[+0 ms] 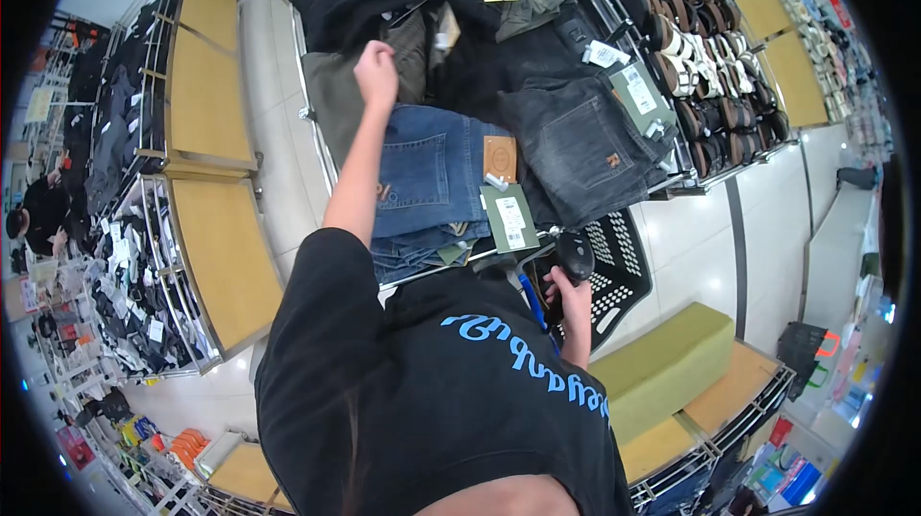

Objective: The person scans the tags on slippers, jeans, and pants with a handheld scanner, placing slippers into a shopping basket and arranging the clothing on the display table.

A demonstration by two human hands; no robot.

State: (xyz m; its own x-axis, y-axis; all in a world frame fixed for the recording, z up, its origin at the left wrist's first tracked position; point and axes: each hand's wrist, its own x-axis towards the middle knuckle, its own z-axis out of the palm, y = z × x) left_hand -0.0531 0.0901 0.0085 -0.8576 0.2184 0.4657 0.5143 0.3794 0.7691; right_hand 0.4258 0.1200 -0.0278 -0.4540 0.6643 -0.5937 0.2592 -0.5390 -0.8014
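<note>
The left fingers (380,54) curl over the olive garment (329,102), gripping or not I cannot tell, while the right fingers (558,283) grip the black device (576,253), so a light left touch best spares the jeans (419,175) just nearer the body.

My feed is bright and fairly even, and the small white glints on the pale floor (767,171) put the light overhead. Shadows are soft. Near the centre, the blue jeans (417,171) come through sharp enough to show stitching, while the black shirt (384,382) swallows light and loses its folds. My lens bows the wooden shelves (206,84) outward and falls to black in the corners. The goods (849,46) at far right look smeared, though I can't be sure of focus there.
</note>
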